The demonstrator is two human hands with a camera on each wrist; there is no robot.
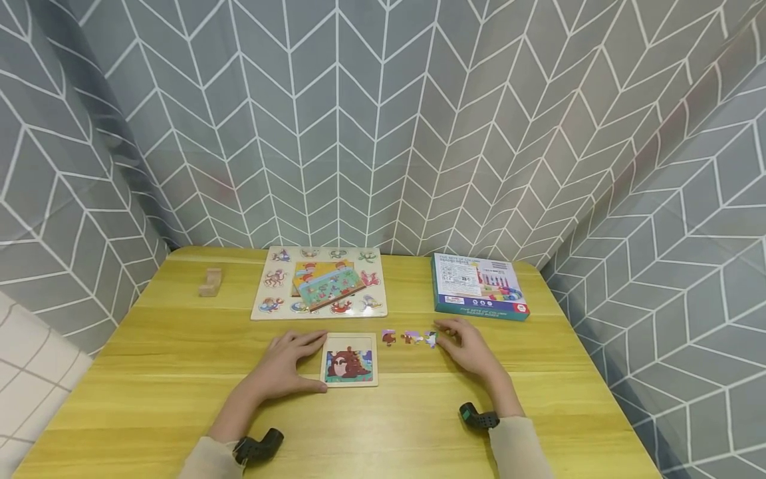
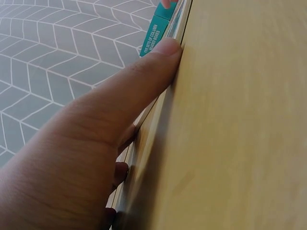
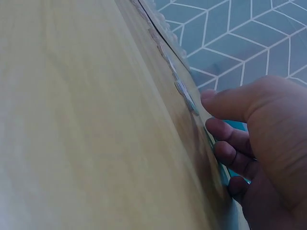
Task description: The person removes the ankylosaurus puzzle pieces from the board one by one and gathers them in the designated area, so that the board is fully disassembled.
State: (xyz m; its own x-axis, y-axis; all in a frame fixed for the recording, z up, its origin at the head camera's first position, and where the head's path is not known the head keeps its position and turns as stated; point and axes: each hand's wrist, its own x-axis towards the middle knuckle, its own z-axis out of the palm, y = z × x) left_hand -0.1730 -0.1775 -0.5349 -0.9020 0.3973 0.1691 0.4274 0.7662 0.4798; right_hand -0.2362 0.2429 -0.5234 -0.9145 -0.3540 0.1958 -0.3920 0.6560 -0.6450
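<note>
A small square jigsaw tray (image 1: 374, 362) lies on the table with a brown hedgehog-like picture filling its lower part; its upper strip is bare. My left hand (image 1: 291, 364) rests at the tray's left side, fingertips near the top corner and thumb at the bottom corner, fingers spread. To the right of the tray, loose jigsaw pieces lie in a row: a brown piece (image 1: 389, 338), a brown and purple piece (image 1: 411, 338) and a whitish piece (image 1: 431, 339). Beside the whitish piece is my right hand (image 1: 469, 347), its fingers loosely bent and its thumb close to the piece.
Behind the tray lies a sea-animal board (image 1: 263, 293), with a yellow puzzle (image 1: 308, 269) and a green-blue puzzle (image 1: 331, 288) stacked on it. A flat toy box (image 1: 479, 309) stands at the back right. Small wooden blocks (image 1: 210, 283) sit at the back left. Patterned curtain (image 1: 383, 133) encloses the table.
</note>
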